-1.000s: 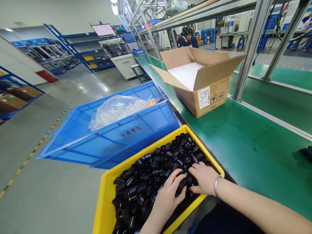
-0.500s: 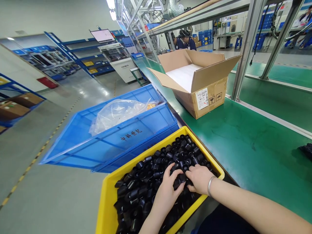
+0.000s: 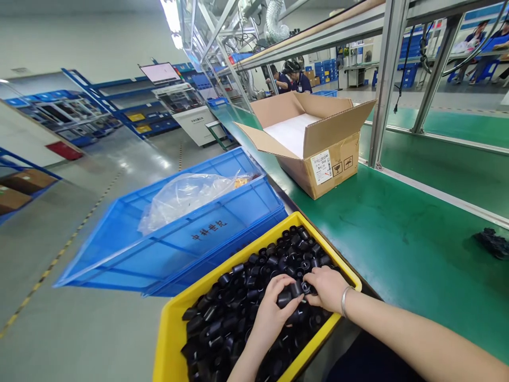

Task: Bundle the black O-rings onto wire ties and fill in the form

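A yellow bin [image 3: 172,318] is filled with many small black cylindrical caps [image 3: 222,313]. Over its near right part, my left hand [image 3: 272,307] is closed, thumb and fingers around a black cap [image 3: 296,289]; another cap sits in the curl of the same hand. My right hand [image 3: 328,289], with a silver bangle at the wrist, pinches a second cap [image 3: 306,287] whose ring-shaped end shows. The two held caps are side by side, touching or nearly so. Some of my right fingertips are hidden.
Left of the bin stand stacked blue crates [image 3: 167,254] holding a clear plastic bag [image 3: 186,199]. An open cardboard box [image 3: 330,164] rests on the green bench [image 3: 397,233], near a metal post [image 3: 387,85]. A crumpled black item [image 3: 492,243] lies at right. Co-workers sit farther back.
My right fingers have come up from the pile and now pinch a cap against the one in my left hand. The left hand's cap has turned more upright. The view has shifted slightly.
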Action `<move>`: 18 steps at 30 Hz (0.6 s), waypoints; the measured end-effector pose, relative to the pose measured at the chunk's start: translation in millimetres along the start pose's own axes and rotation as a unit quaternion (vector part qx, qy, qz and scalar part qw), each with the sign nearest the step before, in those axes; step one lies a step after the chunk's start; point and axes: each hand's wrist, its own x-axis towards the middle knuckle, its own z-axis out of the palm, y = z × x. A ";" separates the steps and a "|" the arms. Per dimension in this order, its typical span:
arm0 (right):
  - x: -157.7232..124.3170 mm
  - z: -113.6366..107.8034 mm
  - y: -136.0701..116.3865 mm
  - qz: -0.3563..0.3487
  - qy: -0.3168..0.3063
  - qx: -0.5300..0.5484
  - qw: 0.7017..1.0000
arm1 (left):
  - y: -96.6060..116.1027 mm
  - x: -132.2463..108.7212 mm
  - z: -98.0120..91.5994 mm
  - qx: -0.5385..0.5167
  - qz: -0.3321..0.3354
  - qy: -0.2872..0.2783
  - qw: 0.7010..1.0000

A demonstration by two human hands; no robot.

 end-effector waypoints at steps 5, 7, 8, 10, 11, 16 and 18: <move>5.3 0.0 5.1 0.033 0.056 0.112 0.992 | -1.6 -8.4 -0.2 -0.162 -0.118 0.051 0.978; 8.6 -1.2 7.5 0.050 0.080 0.173 0.980 | -2.1 -9.7 -3.7 -0.235 -0.156 0.072 0.957; 10.4 -2.3 8.5 0.061 0.092 0.207 0.972 | -1.8 -9.8 -5.8 -0.271 -0.171 0.082 0.944; 13.6 -5.4 9.7 0.082 0.110 0.277 0.951 | 0.9 -9.8 -9.7 -0.332 -0.197 0.092 0.918; 14.6 -7.6 9.6 0.093 0.114 0.312 0.939 | 3.5 -9.9 -11.0 -0.355 -0.208 0.090 0.907; 3.5 -29.2 6.0 0.128 0.099 0.468 0.869 | 28.3 -11.1 -8.1 -0.473 -0.277 0.052 0.835; -13.4 -44.9 9.4 0.128 0.111 0.509 0.844 | 40.3 -11.4 -3.0 -0.534 -0.323 0.040 0.780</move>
